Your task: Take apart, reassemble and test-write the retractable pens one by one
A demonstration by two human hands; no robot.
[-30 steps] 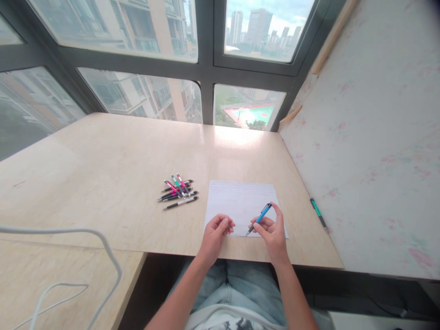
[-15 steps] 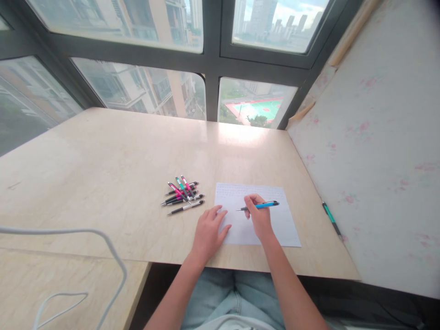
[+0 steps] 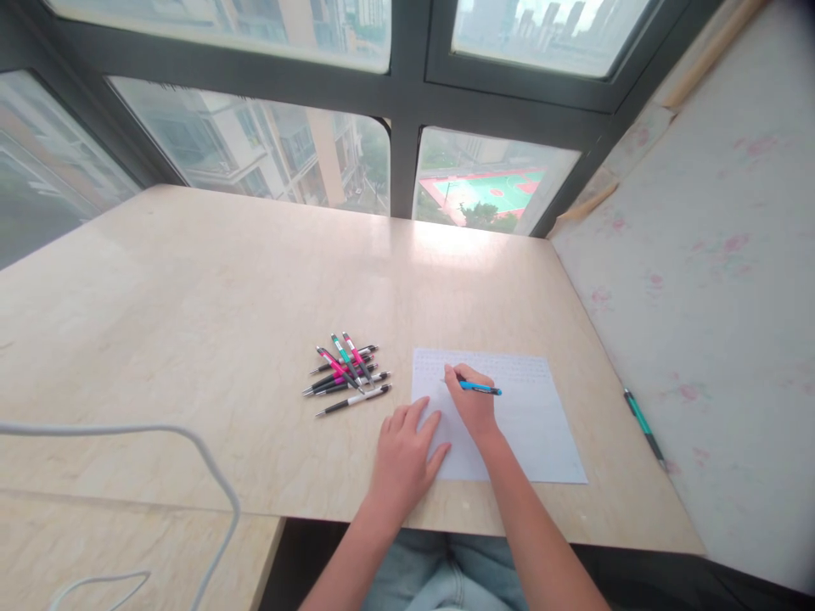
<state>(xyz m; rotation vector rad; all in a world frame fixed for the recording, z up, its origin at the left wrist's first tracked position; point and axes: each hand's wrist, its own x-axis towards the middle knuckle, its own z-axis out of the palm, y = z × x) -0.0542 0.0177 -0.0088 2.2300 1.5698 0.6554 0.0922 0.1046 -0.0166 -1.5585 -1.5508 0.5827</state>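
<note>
A white sheet of paper (image 3: 535, 433) lies on the table, with rows of small handwriting along its top. My right hand (image 3: 473, 399) grips a blue pen (image 3: 477, 388) over the upper left of the sheet; its tip points left and is partly hidden by the fingers. My left hand (image 3: 407, 450) rests flat with fingers spread across the paper's left edge. Left of the sheet lies a loose pile of several pens (image 3: 344, 369), pink, green and black. A white and black pen (image 3: 353, 400) lies in front of that pile.
A green and black pen (image 3: 644, 428) lies along the wall (image 3: 726, 322) at the right. A thick white cable (image 3: 210, 467) loops over the table (image 3: 191, 314) at the left. Windows (image 3: 255, 157) stand behind the table's far edge.
My right hand has shifted left on the paper, and the blue pen has turned in the grip, its back end now lower. The whole view has tilted slightly down. My left hand stays on the sheet.
</note>
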